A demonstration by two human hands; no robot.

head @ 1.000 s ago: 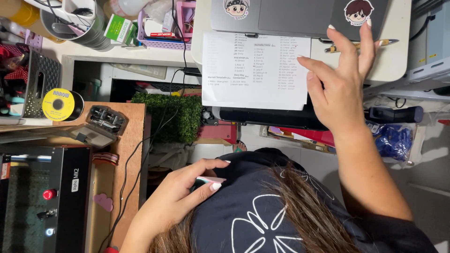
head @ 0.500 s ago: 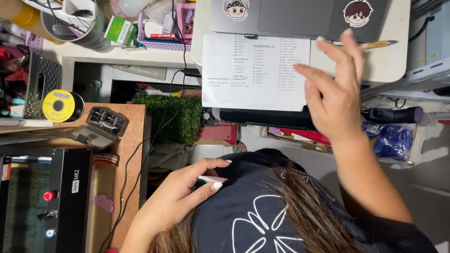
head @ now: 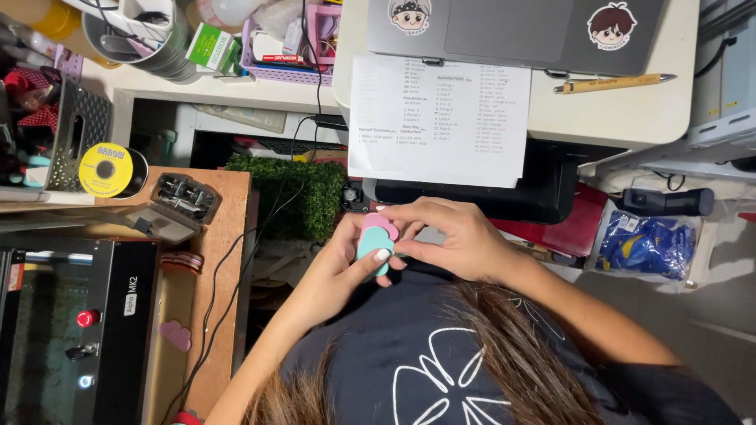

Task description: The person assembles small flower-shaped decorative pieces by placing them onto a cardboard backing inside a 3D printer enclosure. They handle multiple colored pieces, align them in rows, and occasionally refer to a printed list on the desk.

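Head view. Both hands meet close to the chest, below the front edge of the worktop [head: 614,118]. The left hand [head: 335,271] is closed around a small stack of flat shaped pieces [head: 376,240], pink on top and teal beneath, with its thumb laid across the teal face. The right hand [head: 457,240] curls over the same stack from the other side, fingertips pinching its upper edge. The stack is thus held in the air between the two hands, just under the hanging printed sheet [head: 439,120].

For a clean fit, the outlines appear best aligned by keeping the left thumb flat as a stop and letting the right fingertips nudge the pink layer; squeezing at one corner would likely skew the layers.

Outward: a closed grey laptop [head: 516,31] pins the sheet; a yellow pen [head: 613,83] lies beside it. A spare pink piece [head: 175,334] rests on the wooden shelf [head: 228,236] at left, near a black machine [head: 75,330].
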